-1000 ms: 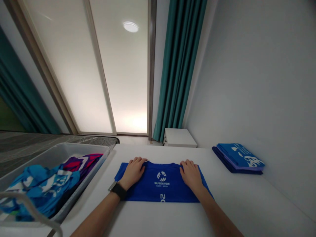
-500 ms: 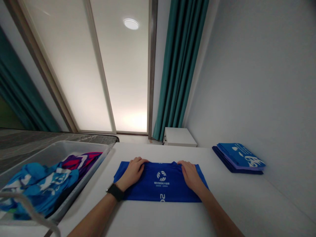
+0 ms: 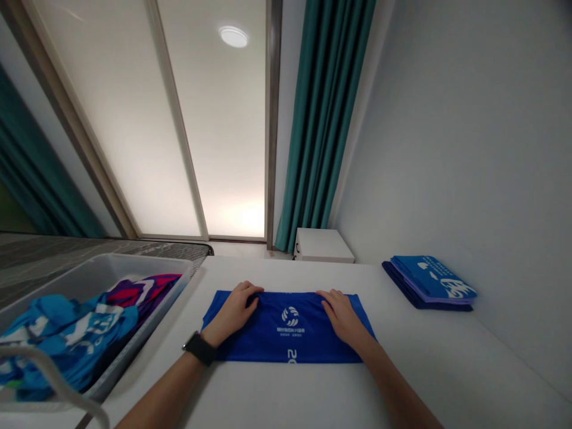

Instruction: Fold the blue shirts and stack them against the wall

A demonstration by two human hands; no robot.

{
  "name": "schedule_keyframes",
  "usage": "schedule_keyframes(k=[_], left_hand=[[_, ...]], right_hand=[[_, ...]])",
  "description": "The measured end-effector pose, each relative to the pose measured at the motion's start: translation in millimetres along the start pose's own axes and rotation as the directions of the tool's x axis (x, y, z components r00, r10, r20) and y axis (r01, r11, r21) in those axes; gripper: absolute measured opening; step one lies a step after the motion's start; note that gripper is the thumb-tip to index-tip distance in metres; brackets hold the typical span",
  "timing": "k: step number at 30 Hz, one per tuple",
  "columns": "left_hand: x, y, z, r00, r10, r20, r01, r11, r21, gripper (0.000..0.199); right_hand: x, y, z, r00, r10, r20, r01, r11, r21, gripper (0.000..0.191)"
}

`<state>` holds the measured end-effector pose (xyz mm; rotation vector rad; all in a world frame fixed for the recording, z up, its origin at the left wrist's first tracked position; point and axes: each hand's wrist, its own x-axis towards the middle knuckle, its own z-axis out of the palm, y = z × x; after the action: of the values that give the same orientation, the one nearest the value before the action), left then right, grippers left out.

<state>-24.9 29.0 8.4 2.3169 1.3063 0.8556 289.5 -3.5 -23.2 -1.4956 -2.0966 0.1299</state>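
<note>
A blue shirt (image 3: 292, 342) with a white printed logo lies folded into a wide flat strip in front of me. My left hand (image 3: 239, 310) rests on its left part, fingertips at the far edge and thumb apart from the fingers. On the right part lies my right hand (image 3: 342, 316), its fingers stretched to the far edge and its thumb spread. Both palms face down on the cloth. A dark watch is on my left wrist.
A white table (image 3: 268, 393) bears the shirt. At the left stands a translucent plastic bin (image 3: 176, 298) holding crumpled blue and purple-red clothes (image 3: 67, 333). A stack of folded clothes (image 3: 431, 280) lies at the right by the wall. Behind the table is a white cabinet (image 3: 322, 245).
The whole view has shifted slightly. Both hands stay on the shirt's far edge, with the right fingers a little lower over it. The shirt keeps its folded shape.
</note>
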Motion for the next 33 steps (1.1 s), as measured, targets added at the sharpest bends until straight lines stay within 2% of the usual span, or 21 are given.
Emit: schedule_keyframes(k=[14, 20, 24, 30, 33], left_hand=[[-1.9, -0.8, 4.8, 1.0, -0.01, 0.026, 0.007, 0.995, 0.095, 0.03], [0.4, -11.4, 13.5, 0.999, -0.028, 0.028, 0.024, 0.993, 0.113, 0.026], [0.8, -13.2, 14.8, 0.999, -0.027, 0.018, 0.025, 0.994, 0.111, 0.027], [-1.8, -5.2, 12.0, 0.997, -0.047, 0.057, 0.036, 0.983, 0.182, 0.024], [-2.5, -4.6, 12.2, 0.997, -0.047, 0.063, 0.034, 0.979, 0.201, 0.023]], right_hand=[[4.3, 7.7, -4.3, 1.0, 0.03, -0.001, -0.03, 0.989, -0.146, 0.026], [4.3, 10.1, -1.6, 0.999, 0.05, -0.002, -0.05, 0.997, -0.054, 0.026], [2.5, 3.0, -5.7, 0.998, 0.037, 0.045, -0.037, 0.999, -0.006, 0.027], [4.3, -12.8, -11.0, 0.988, 0.002, 0.152, 0.018, 0.991, -0.134, 0.038], [7.1, -16.2, -7.5, 0.987, 0.0, 0.162, 0.022, 0.99, -0.138, 0.038]])
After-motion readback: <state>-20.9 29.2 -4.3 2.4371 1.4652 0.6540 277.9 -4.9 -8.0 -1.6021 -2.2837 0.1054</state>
